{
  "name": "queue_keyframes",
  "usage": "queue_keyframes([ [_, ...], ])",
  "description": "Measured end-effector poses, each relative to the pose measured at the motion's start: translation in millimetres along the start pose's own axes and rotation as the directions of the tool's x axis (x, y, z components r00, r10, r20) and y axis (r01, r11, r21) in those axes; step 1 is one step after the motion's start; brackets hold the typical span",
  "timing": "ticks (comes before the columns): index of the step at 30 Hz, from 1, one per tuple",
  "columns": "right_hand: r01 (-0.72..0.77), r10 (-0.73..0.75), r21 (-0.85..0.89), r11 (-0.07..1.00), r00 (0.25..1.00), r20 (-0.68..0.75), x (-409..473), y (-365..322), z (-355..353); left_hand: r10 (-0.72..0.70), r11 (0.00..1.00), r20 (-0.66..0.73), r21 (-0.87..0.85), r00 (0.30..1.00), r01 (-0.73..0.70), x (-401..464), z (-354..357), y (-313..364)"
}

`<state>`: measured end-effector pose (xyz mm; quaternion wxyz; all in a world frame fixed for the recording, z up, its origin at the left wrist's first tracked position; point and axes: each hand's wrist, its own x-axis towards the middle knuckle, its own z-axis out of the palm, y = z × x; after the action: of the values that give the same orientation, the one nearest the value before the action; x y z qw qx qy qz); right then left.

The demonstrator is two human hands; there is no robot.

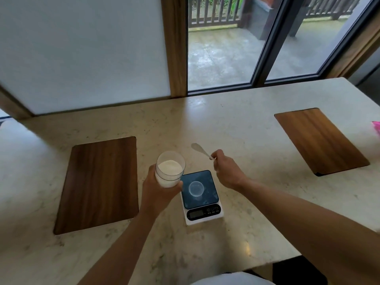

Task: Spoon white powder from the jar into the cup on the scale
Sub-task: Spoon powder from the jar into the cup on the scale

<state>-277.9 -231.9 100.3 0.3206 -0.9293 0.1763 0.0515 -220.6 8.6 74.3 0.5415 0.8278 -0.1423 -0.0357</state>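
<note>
A clear jar (169, 169) holding white powder is lifted off the table in my left hand (158, 189), just left of the scale. The scale (202, 197) has a dark glass top and a white front with a display. A small clear cup (196, 188) stands at the middle of its top. My right hand (225, 168) is above and behind the scale's right side, pinching the handle of a metal spoon (200, 150). The spoon's bowl points up and left, apart from the jar's rim, and looks bare.
The pale marble counter (236, 128) carries two inset wooden boards, one on the left (98, 184) and one at far right (320, 140). A pink item (376, 128) shows at the right edge. Window glass and a wooden frame stand behind the counter.
</note>
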Motion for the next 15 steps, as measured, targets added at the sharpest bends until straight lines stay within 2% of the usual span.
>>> queue_keyframes([
  [9,0.124,-0.121,0.111,0.986,0.992,-0.028,-5.2,-2.5,13.4,-0.066,0.997,-0.072,0.041,0.995,0.069,-39.5,-8.1,-1.1],
  [15,0.098,-0.092,0.102,0.99,0.994,-0.061,-5.8,13.4,8.7,-0.122,0.979,-0.174,0.142,0.977,0.147,-72.1,-0.3,3.6],
])
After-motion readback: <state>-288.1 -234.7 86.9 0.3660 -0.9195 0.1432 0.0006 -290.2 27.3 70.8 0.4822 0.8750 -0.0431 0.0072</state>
